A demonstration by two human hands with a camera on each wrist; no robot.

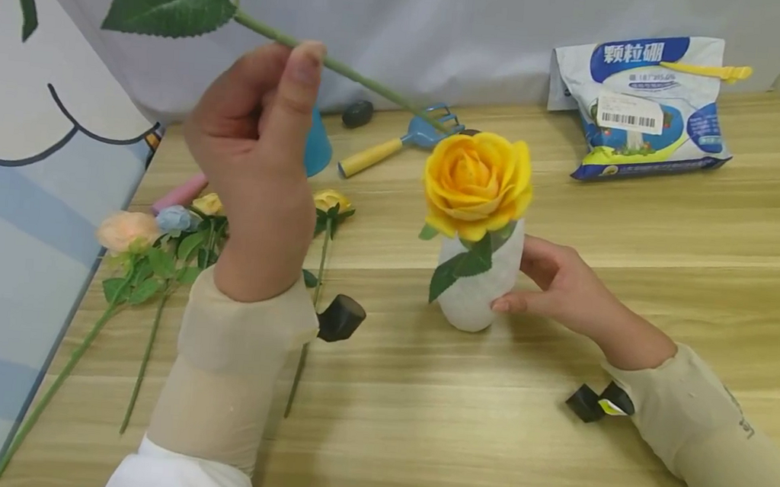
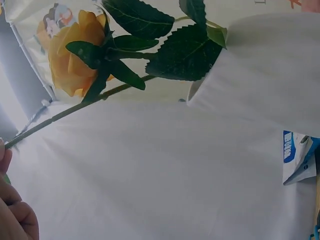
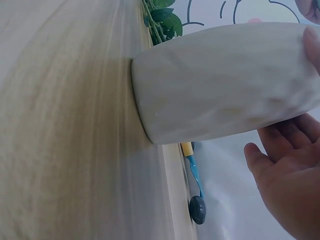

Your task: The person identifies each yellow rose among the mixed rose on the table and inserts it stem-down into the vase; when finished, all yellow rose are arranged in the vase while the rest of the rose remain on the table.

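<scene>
In the head view my left hand point(image 1: 264, 138), raised at upper left, pinches the green stem point(image 1: 368, 81) of a rose between thumb and fingers. The bloom, partly cut off at the top left corner, is orange-yellow. Its stem slants down right, the lower end hidden behind another yellow rose point(image 1: 477, 185) that stands in the white vase point(image 1: 475, 296). The left wrist view has this stem crossing near the vase mouth, behind leaves point(image 2: 180, 55). With thumb and fingers, my right hand point(image 1: 565, 288) grips the vase's right side; its base meets the table in the right wrist view.
Several flowers, including a peach one point(image 1: 127, 232) and a blue one point(image 1: 174, 219), lie at left. Behind are a hand rake point(image 1: 379, 155), a dark stone point(image 1: 357, 114) and a blue object point(image 1: 317, 146). A printed bag point(image 1: 655, 111) with a yellow clip stands back right.
</scene>
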